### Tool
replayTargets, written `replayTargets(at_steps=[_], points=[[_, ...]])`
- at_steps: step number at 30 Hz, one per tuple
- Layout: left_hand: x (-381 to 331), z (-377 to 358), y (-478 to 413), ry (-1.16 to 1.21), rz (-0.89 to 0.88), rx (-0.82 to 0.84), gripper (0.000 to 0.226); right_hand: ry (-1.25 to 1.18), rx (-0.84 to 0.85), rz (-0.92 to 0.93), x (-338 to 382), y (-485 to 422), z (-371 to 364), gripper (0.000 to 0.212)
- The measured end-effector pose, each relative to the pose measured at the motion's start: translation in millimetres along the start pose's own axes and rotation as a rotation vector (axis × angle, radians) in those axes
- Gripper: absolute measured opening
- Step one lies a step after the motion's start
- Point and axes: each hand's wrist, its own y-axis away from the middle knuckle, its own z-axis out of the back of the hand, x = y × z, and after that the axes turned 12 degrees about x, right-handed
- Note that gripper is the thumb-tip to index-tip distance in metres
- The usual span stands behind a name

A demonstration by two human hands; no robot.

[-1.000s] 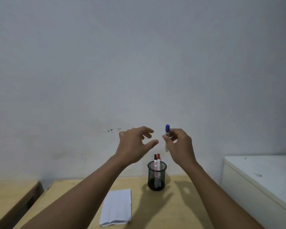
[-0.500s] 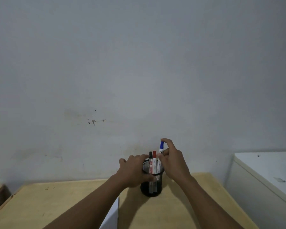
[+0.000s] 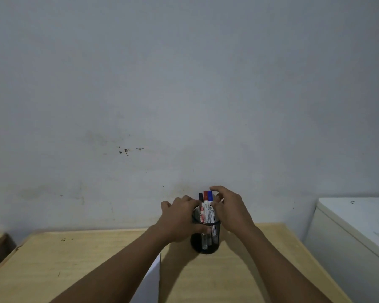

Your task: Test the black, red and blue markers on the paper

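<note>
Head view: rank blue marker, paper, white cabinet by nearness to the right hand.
1. Blue marker: at the right hand's fingers, in the cup.
2. Paper: lower left, on the table.
3. White cabinet: far right, off the table.

three markers (image 3: 206, 206) stand in holder (image 3: 214, 235), paper (image 3: 150, 278) lying left.

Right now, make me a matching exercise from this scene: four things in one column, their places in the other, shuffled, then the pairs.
Things:
1. blue marker
2. black marker
3. paper
4. left hand

Places:
A. lying on the table, partly under the left forearm
B. leftmost in the mesh cup
C. rightmost in the cup, beside the right hand
D. wrapped around the cup's left side

Pairs: 1-C, 2-B, 3-A, 4-D
</note>
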Motion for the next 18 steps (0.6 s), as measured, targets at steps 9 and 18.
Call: replayTargets(at_steps=[9,18], points=[[-0.9,-0.2,-0.2,-0.003,0.000,0.000,0.072,0.046,0.007,-0.058,0.4,-5.0,-2.9,0.043],[-0.6,4.4,5.3,0.006,-0.010,-0.026,0.074,0.068,-0.050,-0.089,8.2,-8.2,-7.9,0.046]])
